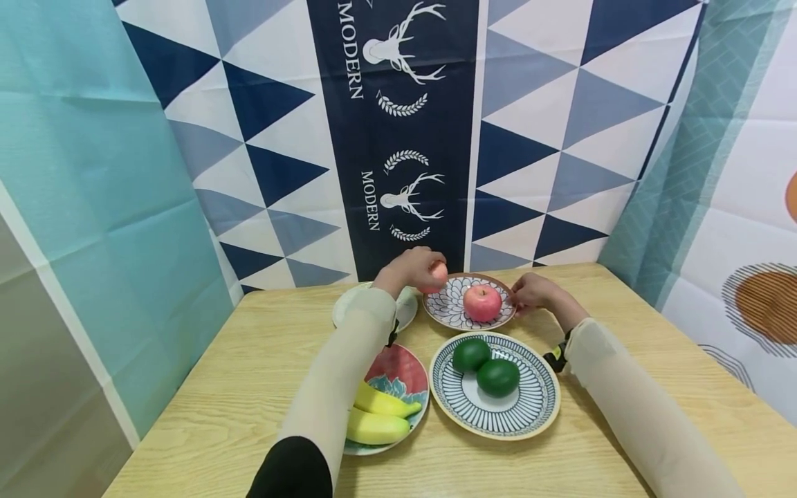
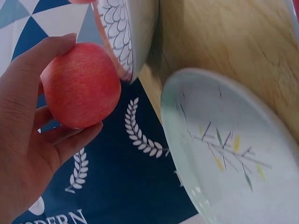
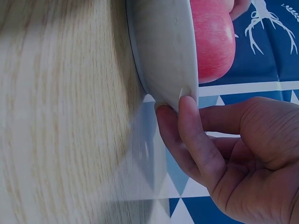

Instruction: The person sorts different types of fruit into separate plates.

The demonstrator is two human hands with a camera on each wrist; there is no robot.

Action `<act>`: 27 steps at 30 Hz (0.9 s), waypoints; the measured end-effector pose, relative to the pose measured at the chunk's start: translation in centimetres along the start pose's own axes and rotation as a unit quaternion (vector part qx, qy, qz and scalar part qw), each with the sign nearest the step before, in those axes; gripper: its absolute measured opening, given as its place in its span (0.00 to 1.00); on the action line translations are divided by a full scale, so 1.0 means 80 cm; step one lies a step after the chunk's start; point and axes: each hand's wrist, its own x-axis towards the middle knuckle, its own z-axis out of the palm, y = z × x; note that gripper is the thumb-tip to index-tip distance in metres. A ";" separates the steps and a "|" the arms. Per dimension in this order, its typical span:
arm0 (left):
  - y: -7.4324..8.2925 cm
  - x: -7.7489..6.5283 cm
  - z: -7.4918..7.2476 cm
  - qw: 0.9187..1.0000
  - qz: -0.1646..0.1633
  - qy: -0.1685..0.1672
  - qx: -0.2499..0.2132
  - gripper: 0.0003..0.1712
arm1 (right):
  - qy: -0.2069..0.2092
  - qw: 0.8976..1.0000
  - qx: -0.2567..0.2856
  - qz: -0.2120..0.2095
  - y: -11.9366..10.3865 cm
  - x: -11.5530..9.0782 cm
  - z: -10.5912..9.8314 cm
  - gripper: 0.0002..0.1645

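My left hand (image 1: pixel 411 268) grips a red apple (image 2: pixel 83 86) by its sides, up at the left edge of a plate with a petal pattern (image 1: pixel 445 303). Thumb and fingers curl round the fruit in the left wrist view. On that plate sits a second apple (image 1: pixel 482 303), pinkish red. At the plate's right rim is my right hand (image 1: pixel 533 292); its thumb and fingers (image 3: pixel 190 119) pinch the edge in the right wrist view. Below the left wrist lies a pale plate with a leafy twig design (image 2: pixel 224 140), partly hidden by the sleeve in the head view.
Nearer the front, a blue-striped plate (image 1: pixel 529 408) holds two dark green oval fruits (image 1: pixel 486 366). Left of it, a red and teal plate (image 1: pixel 398 363) carries yellow bananas (image 1: pixel 380 415), partly behind the left sleeve. A patterned cloth (image 1: pixel 398 138) hangs behind the wooden table (image 1: pixel 249 373).
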 end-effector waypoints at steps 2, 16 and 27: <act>0.007 0.001 0.001 1.000 0.002 -0.005 -0.008 0.29 | 0.000 1.000 0.001 0.001 0.000 0.000 0.000 0.14; 0.017 0.010 0.022 1.000 0.010 -0.026 -0.014 0.30 | -0.008 1.000 0.013 0.001 0.002 0.002 0.000 0.12; 0.024 0.013 0.030 0.998 0.029 -0.049 -0.015 0.34 | -0.005 1.000 0.002 -0.004 0.001 0.000 0.000 0.13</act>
